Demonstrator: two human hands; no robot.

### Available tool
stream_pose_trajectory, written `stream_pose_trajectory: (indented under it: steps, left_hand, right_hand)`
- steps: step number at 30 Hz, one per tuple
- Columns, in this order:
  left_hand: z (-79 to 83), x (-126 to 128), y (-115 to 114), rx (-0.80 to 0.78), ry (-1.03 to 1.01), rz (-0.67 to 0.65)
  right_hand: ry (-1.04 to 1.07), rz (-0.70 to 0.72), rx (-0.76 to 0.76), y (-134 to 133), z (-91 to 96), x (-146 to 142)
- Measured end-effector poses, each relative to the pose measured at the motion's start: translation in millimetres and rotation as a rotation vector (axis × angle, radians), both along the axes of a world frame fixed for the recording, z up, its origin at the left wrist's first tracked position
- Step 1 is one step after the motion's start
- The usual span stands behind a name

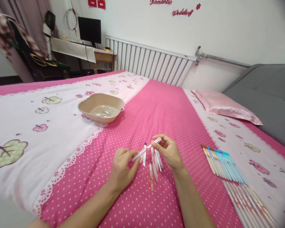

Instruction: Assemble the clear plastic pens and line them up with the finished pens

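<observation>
A pale pink pen (142, 152) is held slantwise above the bed, its lower left end in my left hand (123, 167). My right hand (168, 151) pinches the upper right end of it. Beneath and between the hands lies a loose pile of pen parts (154, 171), pink and white tubes among them. Thin white refills (144, 155) with dark tips lie beside that pile, partly covered by the held pen. Both hands have their fingers closed on the pen.
A beige plastic basin (101, 107) with small white pieces inside stands ahead to the left. On the right lie a row of blue and cream pens (224, 163) and a row of pink pens (250, 202). A pink pillow (225, 106) rests against the grey headboard (268, 95).
</observation>
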State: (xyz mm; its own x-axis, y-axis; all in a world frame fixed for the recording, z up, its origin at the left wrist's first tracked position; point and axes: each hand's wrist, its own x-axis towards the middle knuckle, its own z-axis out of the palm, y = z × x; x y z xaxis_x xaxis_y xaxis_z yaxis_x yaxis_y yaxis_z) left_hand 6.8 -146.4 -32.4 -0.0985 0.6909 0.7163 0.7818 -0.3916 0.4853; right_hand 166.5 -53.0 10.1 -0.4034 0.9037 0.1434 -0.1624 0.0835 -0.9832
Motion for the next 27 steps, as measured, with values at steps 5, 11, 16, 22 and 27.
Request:
stream_pose_trajectory:
  steps: [5,11,16,22,27]
  left_hand:
    - [1.8,-0.5,0.8,0.049,-0.006,0.031]
    - [1.2,-0.6,-0.2,0.015,0.005,0.018]
    - [1.0,0.2,-0.4,-0.051,0.007,-0.037]
    - [-0.7,0.6,0.1,-0.091,0.016,-0.056]
    - [-0.8,0.3,0.7,-0.085,0.019,-0.04]
  right_hand:
    - [-0.079,-0.03,0.063,0.8,-2.3,-0.9]
    - [-0.045,0.085,0.017,-2.1,1.8,1.2]
    - [0.047,0.24,0.002,-5.3,5.9,4.4]
    - [0.019,0.224,-0.002,-3.6,2.1,4.2]
    - [-0.006,0.187,-0.009,-2.6,1.4,3.1]
